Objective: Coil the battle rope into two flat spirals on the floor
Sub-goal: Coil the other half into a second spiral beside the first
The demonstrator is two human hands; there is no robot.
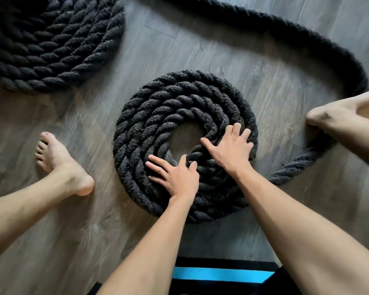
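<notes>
On the wood floor lie two rope spirals, both hands, left and right, spread flat on the smaller.

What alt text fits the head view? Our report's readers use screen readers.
Both hands, left hand and right hand, press flat on a small black rope spiral on a grey wood floor. Loose rope trails off right; a larger coil lies upper left, bare feet either side.

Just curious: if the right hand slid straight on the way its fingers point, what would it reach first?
The right hand points up and slightly right across the small coil. It would cross the outer turns, then bare floor, then probably the loose rope.
</notes>
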